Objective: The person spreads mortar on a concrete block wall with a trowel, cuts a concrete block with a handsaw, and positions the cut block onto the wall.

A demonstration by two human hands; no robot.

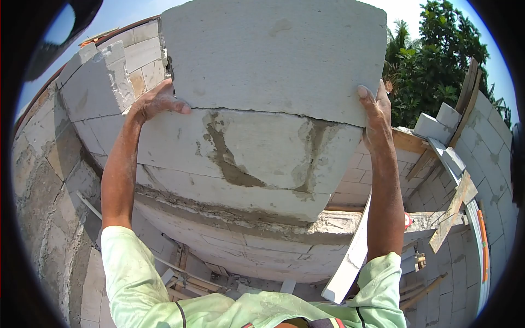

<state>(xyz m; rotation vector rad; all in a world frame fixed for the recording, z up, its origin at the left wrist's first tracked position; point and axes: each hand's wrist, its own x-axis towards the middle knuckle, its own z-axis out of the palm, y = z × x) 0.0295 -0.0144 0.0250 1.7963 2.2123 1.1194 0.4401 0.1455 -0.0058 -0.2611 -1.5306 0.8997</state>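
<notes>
A large pale grey block (273, 60) stands on top of a block wall (175, 142), with a thin dark joint line between them. My left hand (159, 101) is at the block's lower left edge, thumb on the front near the joint, the other fingers mostly hidden behind. On the right edge, my right hand (376, 106) presses against the block, thumb in front and fingers round the side. Dark mortar smears (227, 158) mark the wall face below the block.
A ledge with rough mortar (262, 228) runs below the wall. Side walls rise at left (46, 164) and right (492, 142). Boards, a long level with orange (483, 246) and a white plank (350, 262) are at the right. Trees stand behind.
</notes>
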